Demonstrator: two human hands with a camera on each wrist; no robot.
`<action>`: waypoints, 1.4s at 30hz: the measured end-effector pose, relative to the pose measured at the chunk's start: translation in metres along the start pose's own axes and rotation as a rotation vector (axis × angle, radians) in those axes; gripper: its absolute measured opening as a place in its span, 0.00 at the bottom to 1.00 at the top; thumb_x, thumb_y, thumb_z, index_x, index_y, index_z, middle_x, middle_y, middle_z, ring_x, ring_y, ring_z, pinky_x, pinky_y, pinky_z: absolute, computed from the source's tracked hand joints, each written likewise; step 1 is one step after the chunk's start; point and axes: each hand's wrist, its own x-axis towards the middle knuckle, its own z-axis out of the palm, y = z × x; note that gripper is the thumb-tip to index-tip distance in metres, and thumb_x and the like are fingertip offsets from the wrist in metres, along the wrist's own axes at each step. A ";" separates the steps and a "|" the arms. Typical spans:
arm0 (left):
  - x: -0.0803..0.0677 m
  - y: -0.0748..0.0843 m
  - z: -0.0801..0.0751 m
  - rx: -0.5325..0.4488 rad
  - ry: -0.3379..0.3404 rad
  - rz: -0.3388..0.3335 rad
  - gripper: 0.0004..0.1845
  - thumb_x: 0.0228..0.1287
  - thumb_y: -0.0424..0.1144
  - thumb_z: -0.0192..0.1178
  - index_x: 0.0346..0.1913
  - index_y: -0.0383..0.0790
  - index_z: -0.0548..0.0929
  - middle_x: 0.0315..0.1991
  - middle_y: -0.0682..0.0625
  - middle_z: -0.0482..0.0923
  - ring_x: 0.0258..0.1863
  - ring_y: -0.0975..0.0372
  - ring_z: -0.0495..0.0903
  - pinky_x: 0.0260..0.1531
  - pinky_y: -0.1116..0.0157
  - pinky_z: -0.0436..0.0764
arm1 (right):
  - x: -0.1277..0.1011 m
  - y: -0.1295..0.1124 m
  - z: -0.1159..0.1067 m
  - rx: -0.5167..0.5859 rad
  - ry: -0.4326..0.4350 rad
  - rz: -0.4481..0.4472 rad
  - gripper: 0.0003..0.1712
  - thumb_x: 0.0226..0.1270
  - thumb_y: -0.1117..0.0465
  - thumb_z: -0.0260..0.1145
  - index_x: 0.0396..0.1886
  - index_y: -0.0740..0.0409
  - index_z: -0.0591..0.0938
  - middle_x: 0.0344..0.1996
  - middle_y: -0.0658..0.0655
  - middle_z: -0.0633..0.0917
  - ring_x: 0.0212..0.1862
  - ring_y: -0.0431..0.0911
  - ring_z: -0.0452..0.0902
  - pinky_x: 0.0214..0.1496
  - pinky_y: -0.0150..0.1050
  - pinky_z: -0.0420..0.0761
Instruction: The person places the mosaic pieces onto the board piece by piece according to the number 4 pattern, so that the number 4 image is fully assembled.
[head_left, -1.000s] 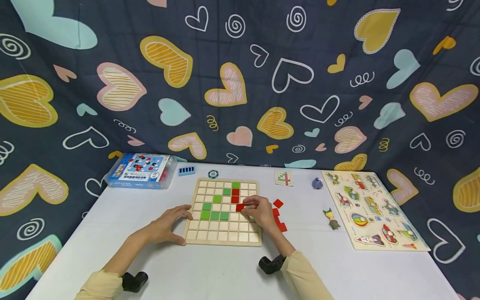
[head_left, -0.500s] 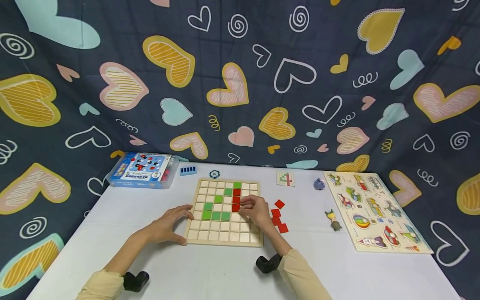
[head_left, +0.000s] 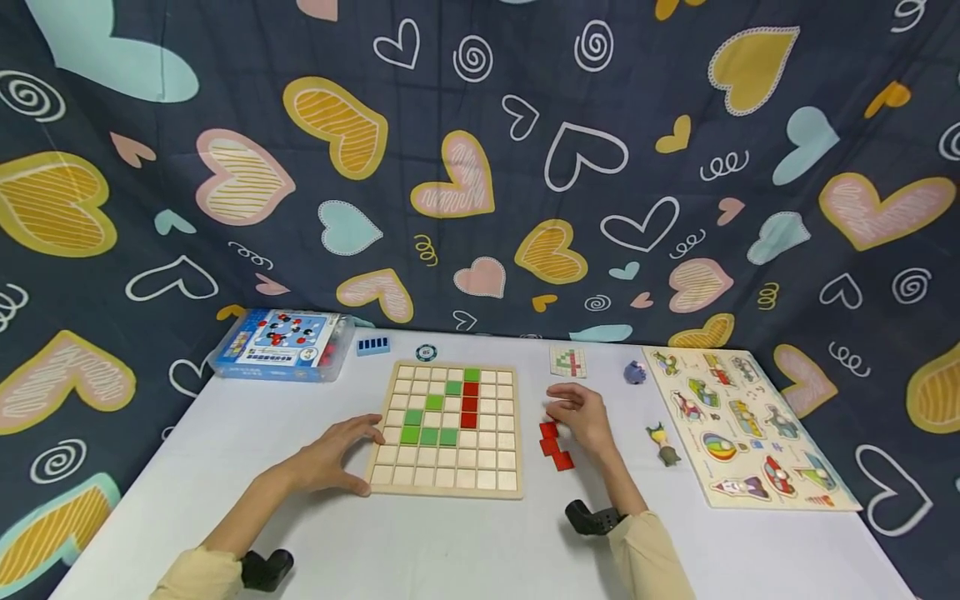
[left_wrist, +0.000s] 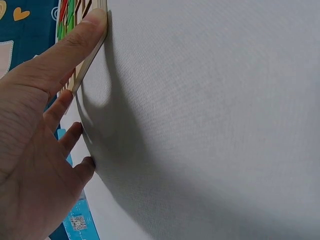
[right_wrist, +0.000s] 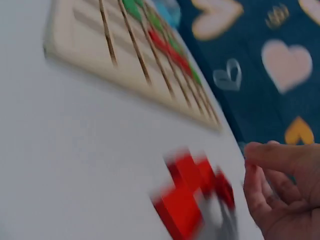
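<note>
A wooden grid board [head_left: 450,477] lies mid-table, with green tiles [head_left: 429,433] and a short column of red tiles [head_left: 470,404] set in its cells. My left hand [head_left: 333,457] rests flat on the white table. Its thumb [left_wrist: 85,35] touches the board's near left edge [left_wrist: 86,60], and it holds nothing. My right hand [head_left: 579,415] hovers right of the board, just above a cluster of loose red tiles [head_left: 555,446]. The right wrist view is blurred. There the fingers [right_wrist: 272,185] hang loosely curled beside the red tiles [right_wrist: 187,197] and nothing shows between them.
A blue plastic box [head_left: 281,342], a small blue piece [head_left: 372,343] and a round chip [head_left: 426,352] lie at the back left. A pattern card [head_left: 567,361], two small figures [head_left: 634,372] [head_left: 663,443] and an animal peg puzzle [head_left: 742,425] lie to the right. Heart-print cloth hangs behind.
My right hand left a red tile in the board's red column and moved right, off the board, to the loose red tiles. My left hand has stayed put.
</note>
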 end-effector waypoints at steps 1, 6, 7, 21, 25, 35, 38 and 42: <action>0.000 0.000 0.000 0.002 -0.001 0.002 0.32 0.41 0.46 0.77 0.52 0.46 0.74 0.70 0.34 0.57 0.67 0.34 0.52 0.60 0.31 0.54 | 0.001 0.003 -0.007 -0.039 -0.006 0.001 0.18 0.56 0.78 0.66 0.48 0.70 0.80 0.45 0.69 0.83 0.43 0.55 0.83 0.42 0.35 0.84; 0.001 -0.002 0.001 0.002 0.002 -0.005 0.33 0.41 0.45 0.77 0.52 0.47 0.74 0.70 0.35 0.58 0.68 0.34 0.52 0.60 0.31 0.54 | 0.012 0.018 -0.030 -0.152 -0.192 0.008 0.25 0.57 0.78 0.64 0.57 0.67 0.76 0.53 0.65 0.81 0.46 0.53 0.77 0.44 0.31 0.79; 0.001 -0.002 0.001 -0.001 0.003 -0.007 0.33 0.41 0.45 0.77 0.52 0.47 0.73 0.70 0.35 0.58 0.68 0.34 0.52 0.60 0.31 0.54 | 0.014 0.021 -0.032 -0.147 -0.237 0.005 0.26 0.57 0.78 0.63 0.58 0.67 0.75 0.54 0.65 0.80 0.46 0.52 0.76 0.44 0.30 0.78; 0.000 -0.003 0.001 0.007 0.013 0.032 0.32 0.42 0.46 0.77 0.51 0.45 0.73 0.69 0.33 0.59 0.67 0.34 0.54 0.61 0.32 0.55 | 0.031 0.039 -0.045 -0.071 -0.344 0.034 0.20 0.58 0.70 0.68 0.52 0.65 0.78 0.47 0.61 0.84 0.37 0.44 0.74 0.35 0.29 0.78; 0.000 -0.003 0.001 0.002 0.015 0.037 0.32 0.42 0.45 0.77 0.51 0.45 0.73 0.69 0.33 0.59 0.67 0.34 0.54 0.61 0.33 0.55 | 0.024 0.041 -0.044 -0.046 -0.283 -0.011 0.22 0.59 0.71 0.68 0.54 0.69 0.77 0.49 0.65 0.83 0.42 0.46 0.79 0.41 0.27 0.80; 0.000 -0.005 0.002 -0.001 0.016 0.049 0.33 0.41 0.45 0.77 0.52 0.44 0.73 0.68 0.32 0.59 0.66 0.34 0.54 0.62 0.33 0.54 | 0.005 0.037 -0.030 0.020 -0.023 0.014 0.21 0.56 0.74 0.69 0.52 0.72 0.79 0.46 0.68 0.84 0.46 0.50 0.83 0.46 0.28 0.81; 0.000 -0.005 0.002 -0.002 0.018 0.052 0.33 0.41 0.45 0.77 0.52 0.43 0.73 0.68 0.32 0.59 0.66 0.34 0.54 0.62 0.34 0.54 | 0.003 0.034 -0.027 0.043 0.026 0.051 0.21 0.56 0.76 0.68 0.51 0.72 0.79 0.46 0.69 0.84 0.44 0.48 0.84 0.45 0.28 0.81; 0.001 -0.004 0.002 -0.005 0.016 0.047 0.33 0.41 0.45 0.77 0.52 0.44 0.73 0.69 0.33 0.59 0.67 0.33 0.54 0.62 0.33 0.54 | 0.002 0.031 -0.026 0.069 0.074 0.075 0.21 0.55 0.77 0.68 0.51 0.74 0.79 0.45 0.70 0.84 0.45 0.51 0.84 0.44 0.28 0.81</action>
